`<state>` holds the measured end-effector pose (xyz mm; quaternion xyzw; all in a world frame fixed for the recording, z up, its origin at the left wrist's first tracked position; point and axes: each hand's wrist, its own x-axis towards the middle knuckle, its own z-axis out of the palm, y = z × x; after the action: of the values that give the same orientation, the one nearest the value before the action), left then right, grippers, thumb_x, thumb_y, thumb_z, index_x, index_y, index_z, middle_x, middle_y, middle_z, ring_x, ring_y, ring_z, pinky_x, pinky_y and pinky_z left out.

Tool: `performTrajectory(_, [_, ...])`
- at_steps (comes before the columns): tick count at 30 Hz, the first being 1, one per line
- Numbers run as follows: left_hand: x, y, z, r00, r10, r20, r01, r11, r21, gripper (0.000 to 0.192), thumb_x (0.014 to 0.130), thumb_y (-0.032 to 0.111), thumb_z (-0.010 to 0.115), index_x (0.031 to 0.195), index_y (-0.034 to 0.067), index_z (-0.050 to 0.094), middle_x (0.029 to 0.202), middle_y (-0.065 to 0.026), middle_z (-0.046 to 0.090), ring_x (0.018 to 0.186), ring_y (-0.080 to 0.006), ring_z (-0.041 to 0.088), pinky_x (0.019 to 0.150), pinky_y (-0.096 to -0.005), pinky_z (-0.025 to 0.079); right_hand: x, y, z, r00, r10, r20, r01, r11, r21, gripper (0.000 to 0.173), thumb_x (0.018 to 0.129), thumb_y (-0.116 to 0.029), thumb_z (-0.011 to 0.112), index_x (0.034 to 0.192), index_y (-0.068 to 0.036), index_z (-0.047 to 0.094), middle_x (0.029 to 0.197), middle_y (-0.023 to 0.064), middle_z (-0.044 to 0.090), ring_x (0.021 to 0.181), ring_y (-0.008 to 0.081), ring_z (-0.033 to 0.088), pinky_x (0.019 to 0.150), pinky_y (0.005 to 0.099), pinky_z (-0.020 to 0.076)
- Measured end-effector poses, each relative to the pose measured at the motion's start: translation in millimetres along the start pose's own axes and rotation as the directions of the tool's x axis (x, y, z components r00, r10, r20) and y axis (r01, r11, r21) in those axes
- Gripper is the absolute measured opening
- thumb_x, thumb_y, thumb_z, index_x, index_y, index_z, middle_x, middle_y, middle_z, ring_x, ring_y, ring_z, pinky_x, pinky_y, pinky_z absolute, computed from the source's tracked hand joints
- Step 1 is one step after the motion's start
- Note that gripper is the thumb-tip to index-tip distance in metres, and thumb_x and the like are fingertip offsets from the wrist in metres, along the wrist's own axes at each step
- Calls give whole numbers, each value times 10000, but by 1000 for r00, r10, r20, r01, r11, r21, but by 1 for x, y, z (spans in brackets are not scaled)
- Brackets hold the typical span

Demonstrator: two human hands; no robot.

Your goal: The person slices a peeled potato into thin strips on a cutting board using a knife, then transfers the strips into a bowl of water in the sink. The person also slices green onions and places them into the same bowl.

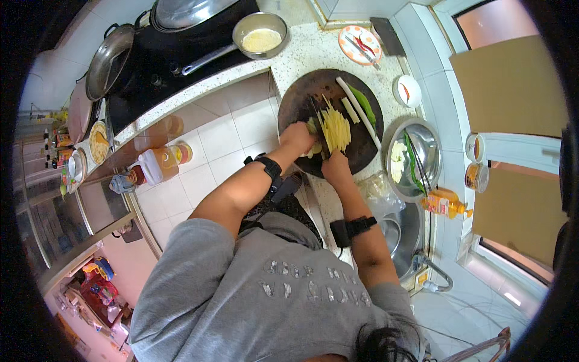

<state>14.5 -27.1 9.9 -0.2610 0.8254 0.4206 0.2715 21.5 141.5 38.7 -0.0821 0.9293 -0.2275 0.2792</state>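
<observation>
My right hand grips the handle end of a kitchen knife, its dark blade standing edge-down on a round, dark wooden chopping board. To the blade's left, my left hand presses with bent fingers on thin pale slices, which look like potato. A heap of pale yellow strips lies against the blade's right side. Farther right on the board are a short scallion-like white stalk, a longer one and a green chilli pepper. The knife handle is mostly hidden in my fist.
A steel basin holding chopped pieces, green chilli and chopsticks stands right of the board, beside the sink. Beyond are a plate and bowl with red chillies. A saucepan sits by the hob; an oil jug stands left.
</observation>
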Motion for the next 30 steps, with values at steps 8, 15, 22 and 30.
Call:
performTrajectory(8, [-4,-3,-1,998,35,-57,-35,999,0,394,768,389,755,662,12,724,681,-149,704,787,-300,721,760,-401,561,7,9,3,990,-137,-39,136,990,-19,162,810,-55,570,876,92,562,912,384,616,928,542,600,799,561,498])
performTrajectory(15, [-3,-5,-2,998,53,24,-52,999,-15,346,840,306,673,622,44,733,590,-60,685,691,-230,708,699,-354,559,-6,1,-2,999,-30,19,30,1000,-4,179,815,-71,597,877,94,568,919,368,627,913,522,623,774,550,511])
performTrajectory(22, [5,-17,7,987,154,-55,-155,988,-26,400,837,365,678,571,67,710,579,-34,685,588,-178,682,652,-319,550,5,6,3,997,-75,35,76,997,-5,200,821,-59,561,917,114,586,946,359,635,915,524,619,798,537,511])
performTrajectory(30, [3,-22,13,975,180,-128,-190,979,-79,364,812,317,694,577,39,698,559,-43,672,520,-143,649,575,-302,532,0,8,1,995,-72,67,67,995,70,234,827,-84,558,954,108,602,971,356,641,962,514,618,856,528,506])
